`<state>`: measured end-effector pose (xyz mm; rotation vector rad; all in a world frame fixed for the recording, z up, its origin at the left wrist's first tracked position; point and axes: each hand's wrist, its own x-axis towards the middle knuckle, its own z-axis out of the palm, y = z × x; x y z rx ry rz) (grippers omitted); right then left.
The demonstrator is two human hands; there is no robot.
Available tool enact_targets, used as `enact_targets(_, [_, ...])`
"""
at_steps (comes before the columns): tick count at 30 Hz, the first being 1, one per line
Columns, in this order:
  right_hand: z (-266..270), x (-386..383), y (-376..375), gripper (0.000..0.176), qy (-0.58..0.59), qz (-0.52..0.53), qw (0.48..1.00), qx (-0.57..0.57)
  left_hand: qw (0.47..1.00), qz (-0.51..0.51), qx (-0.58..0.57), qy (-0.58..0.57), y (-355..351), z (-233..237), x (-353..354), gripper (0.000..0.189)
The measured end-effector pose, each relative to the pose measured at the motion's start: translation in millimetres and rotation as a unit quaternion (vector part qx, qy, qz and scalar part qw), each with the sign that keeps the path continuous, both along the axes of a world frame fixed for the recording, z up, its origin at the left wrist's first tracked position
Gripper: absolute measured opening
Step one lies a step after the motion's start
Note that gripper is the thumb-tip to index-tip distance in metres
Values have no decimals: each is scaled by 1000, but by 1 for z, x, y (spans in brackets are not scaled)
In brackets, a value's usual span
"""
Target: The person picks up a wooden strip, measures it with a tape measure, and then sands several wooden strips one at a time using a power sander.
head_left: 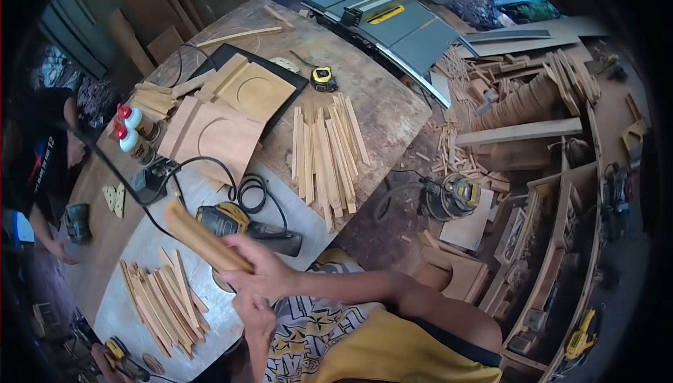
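Note:
My right hand [263, 267] is wrapped round the lower end of a light-brown wooden piece [203, 239], perhaps several strips together; motion blurs it. Just below, my left hand [252, 313] has its fingers curled closed near that end, and what they hold, if anything, is hidden. Behind the wooden piece lies a yellow-and-black power sander [223, 219] with a dark dust box [277, 238] and a black cord. Loose thin wooden strips [158, 302] lie on the pale sheet left of my hands. A second group of strips [326, 152] rests farther off on the table.
Wooden panels with circle outlines [210, 131], glue bottles [133, 141] and a tape measure [323, 79] are on the table [378, 113]. A table saw [392, 18] stands beyond. Right are a router [452, 197] and wood offcuts. Another person [42, 152] is at left.

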<state>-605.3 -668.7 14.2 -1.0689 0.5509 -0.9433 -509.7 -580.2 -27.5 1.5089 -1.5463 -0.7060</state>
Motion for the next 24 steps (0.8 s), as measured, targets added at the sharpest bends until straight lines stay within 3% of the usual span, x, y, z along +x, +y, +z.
enact_targets(2, [18,-48,-12,53,47,-124,988,-75,996,-76,13,-35,-7,6,-7,27])
enact_targets(4, [28,-101,-32,52,37,-138,988,50,996,-83,16,-11,-28,14,-32,24])
enact_targets(5, [24,-126,-48,50,111,-200,973,20,995,-100,13,21,-45,17,-47,22])
enact_targets(6, [12,-151,-67,48,184,-260,948,-12,993,-109,47,14,-60,14,-57,24])
enact_targets(8, [-22,-205,-103,47,403,-375,826,-125,987,-120,102,-16,-90,3,-80,33])
enact_targets(9, [-47,-228,-113,46,402,-402,814,-118,985,-118,116,-42,-105,-3,-93,40])
enact_targets(10, [-72,-249,-133,46,393,-427,806,-119,986,-121,100,-53,-121,-21,-105,60])
enact_targets(12, [-129,-290,-163,50,418,-417,806,-47,984,-111,38,-137,-162,-30,-130,98])
enact_targets(13, [-153,-301,-174,51,493,-422,758,-68,981,-62,36,-180,-180,-41,-140,106])
enact_targets(14, [-170,-311,-185,53,408,-368,835,-18,973,-12,40,-226,-194,-56,-148,111])
enact_targets(15, [-172,-310,-187,51,507,-352,783,-73,980,13,63,-188,-209,-81,-147,113])
enact_targets(16, [-174,-307,-190,51,501,-336,792,-91,985,32,85,-144,-219,-97,-150,115])
enact_targets(18, [-178,-307,-197,49,577,-282,761,-91,979,67,134,-141,-227,-94,-161,114])
enact_targets(22, [-174,-283,-205,49,554,-291,775,-87,940,107,298,-128,-231,-84,-213,108])
enact_targets(24, [-185,-275,-219,51,540,-272,783,-144,954,117,255,-104,-232,-93,-231,101])
